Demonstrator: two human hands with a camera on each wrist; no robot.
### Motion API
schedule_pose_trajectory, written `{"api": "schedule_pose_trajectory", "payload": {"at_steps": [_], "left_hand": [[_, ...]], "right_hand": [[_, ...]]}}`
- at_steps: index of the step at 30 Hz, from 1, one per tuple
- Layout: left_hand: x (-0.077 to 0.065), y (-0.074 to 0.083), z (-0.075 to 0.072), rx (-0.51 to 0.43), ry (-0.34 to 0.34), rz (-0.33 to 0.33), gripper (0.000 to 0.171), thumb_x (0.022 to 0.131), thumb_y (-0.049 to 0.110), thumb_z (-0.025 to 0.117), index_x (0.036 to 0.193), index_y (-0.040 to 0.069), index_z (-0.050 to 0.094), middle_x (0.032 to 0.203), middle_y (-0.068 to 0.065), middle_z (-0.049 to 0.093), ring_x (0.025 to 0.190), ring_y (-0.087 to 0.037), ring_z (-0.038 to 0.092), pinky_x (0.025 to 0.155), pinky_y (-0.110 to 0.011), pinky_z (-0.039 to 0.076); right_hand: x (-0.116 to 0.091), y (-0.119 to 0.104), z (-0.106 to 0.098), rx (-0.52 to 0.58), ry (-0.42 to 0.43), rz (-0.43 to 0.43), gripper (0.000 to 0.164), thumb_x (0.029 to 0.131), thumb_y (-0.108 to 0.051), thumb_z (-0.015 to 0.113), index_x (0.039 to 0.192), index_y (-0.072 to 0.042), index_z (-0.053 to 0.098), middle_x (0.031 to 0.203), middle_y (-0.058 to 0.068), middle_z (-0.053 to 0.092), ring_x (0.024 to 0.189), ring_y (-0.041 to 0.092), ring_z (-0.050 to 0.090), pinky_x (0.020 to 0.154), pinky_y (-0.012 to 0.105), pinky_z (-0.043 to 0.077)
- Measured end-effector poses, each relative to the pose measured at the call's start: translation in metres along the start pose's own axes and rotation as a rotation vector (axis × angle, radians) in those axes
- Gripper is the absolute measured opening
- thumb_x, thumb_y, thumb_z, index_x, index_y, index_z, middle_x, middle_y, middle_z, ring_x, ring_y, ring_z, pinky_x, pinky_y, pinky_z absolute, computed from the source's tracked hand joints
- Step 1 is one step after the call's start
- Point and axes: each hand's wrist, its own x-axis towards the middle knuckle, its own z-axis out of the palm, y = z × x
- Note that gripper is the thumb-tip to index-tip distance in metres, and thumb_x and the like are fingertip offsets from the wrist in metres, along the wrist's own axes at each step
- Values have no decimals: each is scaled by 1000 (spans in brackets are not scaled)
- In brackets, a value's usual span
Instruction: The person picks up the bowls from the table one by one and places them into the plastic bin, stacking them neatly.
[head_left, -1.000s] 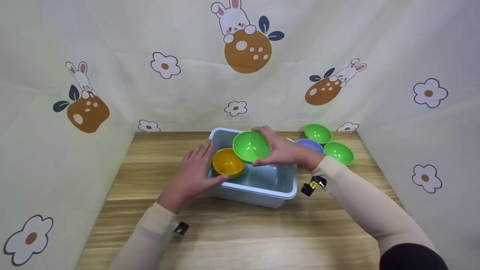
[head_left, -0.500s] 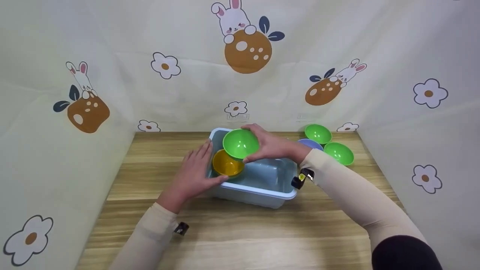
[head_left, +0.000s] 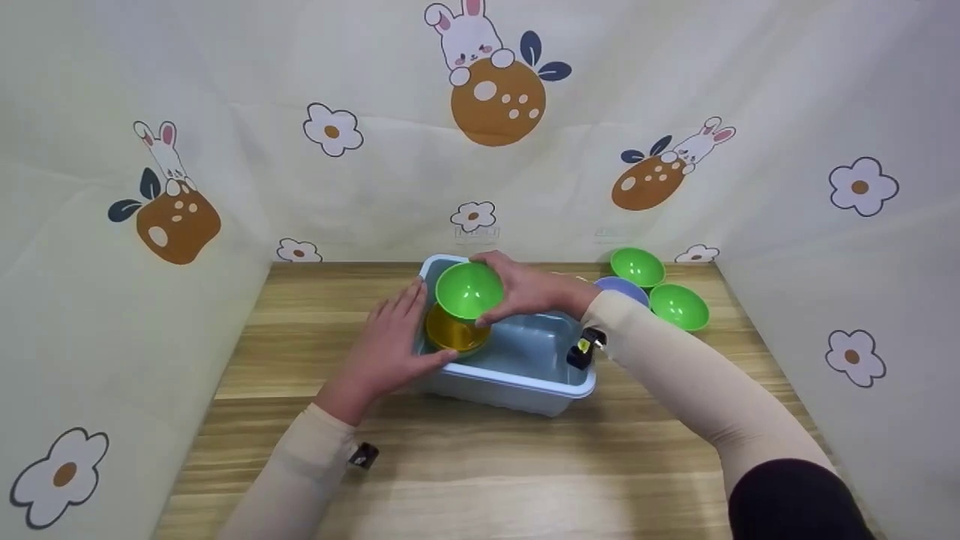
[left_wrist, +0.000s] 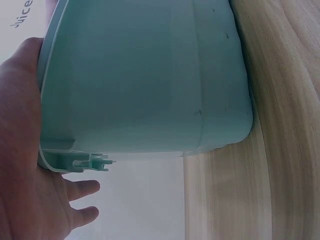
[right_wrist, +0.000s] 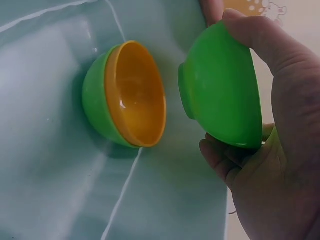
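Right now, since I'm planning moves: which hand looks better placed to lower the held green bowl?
Probably the right hand: it grips the green bowl above the orange bowl, with a visible gap between them. The left hand touches the blue bin, holding no bowl.

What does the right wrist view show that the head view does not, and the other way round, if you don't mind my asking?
Only the right wrist view shows the foot ring of the held green bowl and the gap between that bowl and the orange bowl.

Only the head view shows the purple bowl, the far green bowl and the near green bowl to the right of the tub, and the wooden table.

Both show the right hand gripping its bowl, and the orange bowl inside the tub.
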Motion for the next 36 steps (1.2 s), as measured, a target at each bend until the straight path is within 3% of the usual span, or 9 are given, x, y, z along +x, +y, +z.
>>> {"api": "schedule_pose_trajectory", "payload": {"at_steps": [5,10,19,24,36], "left_hand": [[1,0,-1,-8,3,-5,124,93,85,62,177,6,17,185,-11,14,169,-39,18,134,-65,16],[2,1,-2,10,2,7,129,91,93,55,177,3,17,185,-14,15,169,-40,18,134,-65,16],[2,2,-2,-6,0,11,121,96,77,67,176,1,17,185,-14,14,168,-41,19,134,-65,15],[2,1,-1,-11,10,17,121,96,76,68,176,1,17,185,-13,14,168,-40,21,134,-64,17],[1,0,0,-13,26,12,122,95,78,68,176,2,19,185,-13,15,168,-39,21,134,-65,16]], "right_hand": [[9,1,7,-52,-22,-22,117,81,-48,97,169,-8,30,152,11,50,133,25,58,116,43,51],[14,2,12,-91,-46,-38,118,82,-53,95,169,-8,30,150,9,50,131,21,59,115,39,51],[20,5,24,-135,-68,-55,118,83,-58,92,169,-7,30,152,9,48,133,19,56,115,36,50],[25,9,31,-192,-40,-102,111,83,-56,92,165,-6,35,149,10,49,130,20,57,113,36,51],[29,15,43,-331,-6,-123,110,85,-62,88,160,2,40,142,16,53,124,26,59,109,38,54]]}}
